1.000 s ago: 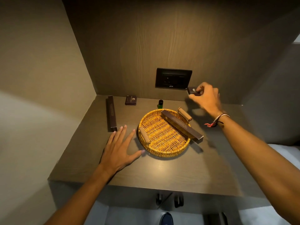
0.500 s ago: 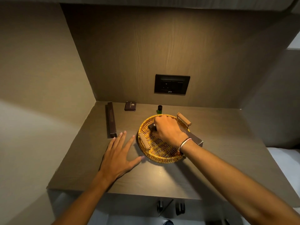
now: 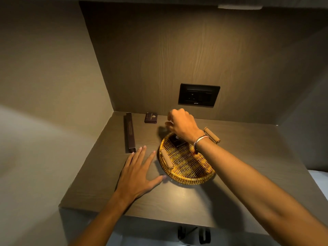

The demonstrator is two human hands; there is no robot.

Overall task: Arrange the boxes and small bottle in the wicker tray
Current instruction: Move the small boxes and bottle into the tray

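The round wicker tray (image 3: 186,180) sits mid-shelf. A small dark box (image 3: 177,140) lies in its back part, partly under my right wrist. My right hand (image 3: 182,125) hovers past the tray's back rim with fingers curled downward, over the spot where the small green bottle stood. The bottle is hidden by that hand. A long dark box (image 3: 129,133) lies on the shelf at the left, and a small square box (image 3: 151,118) sits by the back wall. My left hand (image 3: 140,171) rests flat and spread, left of the tray.
A black wall socket (image 3: 198,95) is set in the back panel above the shelf. Walls close the shelf (image 3: 177,197) on the left and right. The tray's two wooden handles (image 3: 212,134) stick out at its rim.
My right hand left the small box in the tray and moved back toward the wall, over the bottle's place. The left hand has stayed put.
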